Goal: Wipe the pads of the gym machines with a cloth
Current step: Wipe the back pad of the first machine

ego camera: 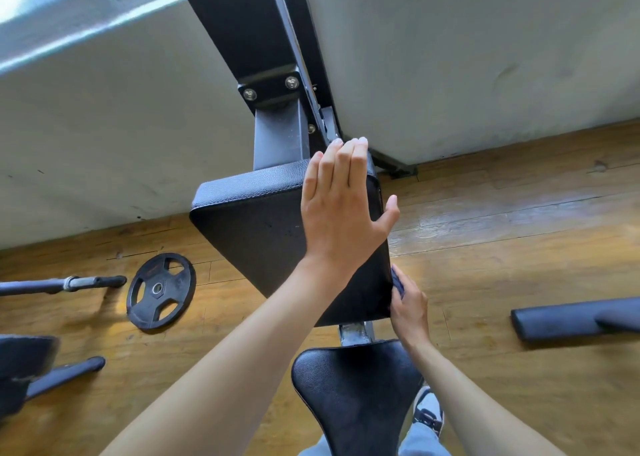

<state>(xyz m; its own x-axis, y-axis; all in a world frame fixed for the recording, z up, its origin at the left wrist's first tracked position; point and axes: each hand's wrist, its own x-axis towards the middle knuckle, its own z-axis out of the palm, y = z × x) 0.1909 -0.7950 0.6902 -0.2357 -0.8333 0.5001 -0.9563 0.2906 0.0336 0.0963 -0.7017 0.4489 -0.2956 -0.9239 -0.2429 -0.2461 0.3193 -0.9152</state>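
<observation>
A black sloped arm pad of a preacher-curl machine fills the middle of the head view. My left hand lies flat on its upper right part, fingers straight and together, thumb spread over the right edge. My right hand grips a small dark blue cloth against the pad's lower right side edge. Below the pad sits the black seat pad of the same machine.
A black weight plate lies on the wooden floor at left beside a barbell end. Another black pad juts in at right, and more equipment stands at the lower left. The machine's steel post rises by the white wall.
</observation>
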